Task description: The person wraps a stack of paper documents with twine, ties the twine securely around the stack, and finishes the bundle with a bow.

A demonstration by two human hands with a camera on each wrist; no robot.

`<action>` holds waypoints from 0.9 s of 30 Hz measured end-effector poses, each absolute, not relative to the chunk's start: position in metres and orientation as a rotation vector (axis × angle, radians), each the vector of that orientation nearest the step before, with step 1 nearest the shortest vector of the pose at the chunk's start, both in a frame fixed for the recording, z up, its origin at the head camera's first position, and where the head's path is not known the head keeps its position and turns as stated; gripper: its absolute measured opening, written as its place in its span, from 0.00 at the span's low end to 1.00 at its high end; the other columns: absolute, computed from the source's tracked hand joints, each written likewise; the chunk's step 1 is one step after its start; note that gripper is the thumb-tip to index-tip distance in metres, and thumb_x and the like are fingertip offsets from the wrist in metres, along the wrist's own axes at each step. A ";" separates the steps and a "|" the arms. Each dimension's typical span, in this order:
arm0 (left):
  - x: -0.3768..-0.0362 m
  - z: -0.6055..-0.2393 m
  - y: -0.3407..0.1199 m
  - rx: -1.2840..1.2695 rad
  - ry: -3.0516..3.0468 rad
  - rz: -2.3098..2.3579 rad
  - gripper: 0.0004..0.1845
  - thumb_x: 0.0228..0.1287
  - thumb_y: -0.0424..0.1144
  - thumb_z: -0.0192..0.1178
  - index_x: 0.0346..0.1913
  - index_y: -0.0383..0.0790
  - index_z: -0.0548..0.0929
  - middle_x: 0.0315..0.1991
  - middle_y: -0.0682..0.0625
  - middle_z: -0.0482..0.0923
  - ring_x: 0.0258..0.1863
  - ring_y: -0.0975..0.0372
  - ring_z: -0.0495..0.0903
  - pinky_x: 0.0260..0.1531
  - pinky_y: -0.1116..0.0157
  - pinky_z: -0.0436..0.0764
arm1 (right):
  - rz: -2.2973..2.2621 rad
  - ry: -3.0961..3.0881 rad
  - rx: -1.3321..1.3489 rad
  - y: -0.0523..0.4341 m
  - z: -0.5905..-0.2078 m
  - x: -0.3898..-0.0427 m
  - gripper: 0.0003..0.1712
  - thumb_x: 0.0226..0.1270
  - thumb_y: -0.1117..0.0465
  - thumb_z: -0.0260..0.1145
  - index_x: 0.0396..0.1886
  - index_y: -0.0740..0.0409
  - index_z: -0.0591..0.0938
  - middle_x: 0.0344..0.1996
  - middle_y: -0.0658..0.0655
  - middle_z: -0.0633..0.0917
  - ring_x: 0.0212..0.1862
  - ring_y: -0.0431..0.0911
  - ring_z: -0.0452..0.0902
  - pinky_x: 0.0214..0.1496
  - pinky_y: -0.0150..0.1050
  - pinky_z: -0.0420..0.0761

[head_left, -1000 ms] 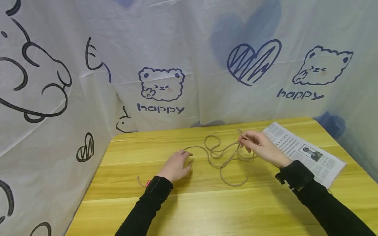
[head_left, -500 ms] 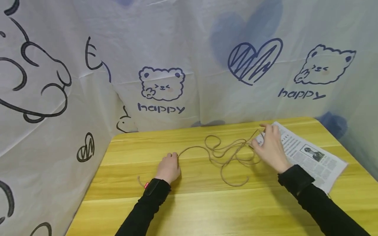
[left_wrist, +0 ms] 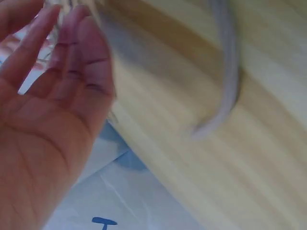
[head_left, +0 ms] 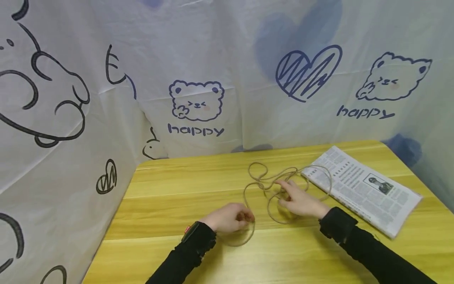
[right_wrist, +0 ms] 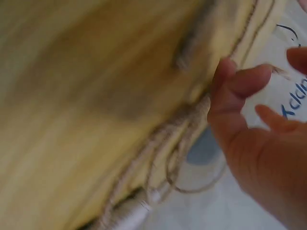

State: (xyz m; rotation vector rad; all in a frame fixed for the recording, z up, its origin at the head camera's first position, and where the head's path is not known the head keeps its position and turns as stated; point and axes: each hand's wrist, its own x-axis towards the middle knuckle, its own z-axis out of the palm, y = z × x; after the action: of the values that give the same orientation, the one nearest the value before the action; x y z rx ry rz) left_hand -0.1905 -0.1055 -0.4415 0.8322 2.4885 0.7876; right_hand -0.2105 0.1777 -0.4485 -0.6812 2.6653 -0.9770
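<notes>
A thin tan cord [head_left: 258, 184] lies in loose, tangled loops on the wooden table. My left hand [head_left: 228, 217] is left of the tangle, its fingers bent toward the thumb and pinching a strand that bows down past the fingertips. In the left wrist view, the fingers of the left hand [left_wrist: 62, 81] curve inward, and a blurred cord end [left_wrist: 229, 81] hangs to the right. My right hand [head_left: 299, 199] reaches over the loops with index finger and thumb spread apart. The right wrist view shows several strands [right_wrist: 158, 139] beside the right hand [right_wrist: 259, 124].
A folded newspaper [head_left: 376, 197] lies at the right of the table [head_left: 170, 189], with one cord loop over its left corner. A white cloth backdrop [head_left: 198, 47] with drawings rises behind and along the left side.
My left hand has moved right and nearer, drawing the cord along. My right hand has let go of the strand by the newspaper and come left over the tangle.
</notes>
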 end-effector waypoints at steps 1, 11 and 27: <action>-0.192 -0.440 -0.104 0.829 2.485 0.817 0.11 0.73 0.33 0.58 0.53 0.41 0.85 0.47 0.48 0.84 0.39 0.65 0.80 0.40 0.70 0.79 | -0.968 2.644 -0.699 0.177 -0.451 -0.212 0.32 0.76 0.56 0.59 0.74 0.64 0.65 0.60 0.72 0.73 0.52 0.56 0.78 0.51 0.52 0.80; -0.223 -0.442 -0.097 0.758 2.838 0.708 0.13 0.75 0.34 0.56 0.57 0.38 0.82 0.52 0.43 0.80 0.47 0.53 0.82 0.49 0.57 0.81 | -0.971 2.501 -0.927 0.186 -0.471 -0.212 0.30 0.84 0.52 0.47 0.21 0.49 0.85 0.33 0.47 0.78 0.36 0.36 0.70 0.44 0.33 0.70; -0.235 -0.460 -0.088 0.902 3.001 -0.032 0.16 0.79 0.41 0.51 0.63 0.50 0.82 0.67 0.53 0.77 0.68 0.53 0.74 0.65 0.51 0.75 | -0.899 2.554 -1.273 0.208 -0.474 -0.207 0.14 0.67 0.63 0.70 0.21 0.47 0.81 0.35 0.46 0.76 0.40 0.35 0.69 0.46 0.33 0.75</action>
State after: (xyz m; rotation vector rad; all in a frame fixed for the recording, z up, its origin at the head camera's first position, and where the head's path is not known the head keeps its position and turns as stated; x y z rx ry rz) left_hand -0.2348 -0.0876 -0.4595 0.9015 3.0011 -0.0319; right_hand -0.2068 0.2083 -0.4743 -1.2731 2.5544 -0.8992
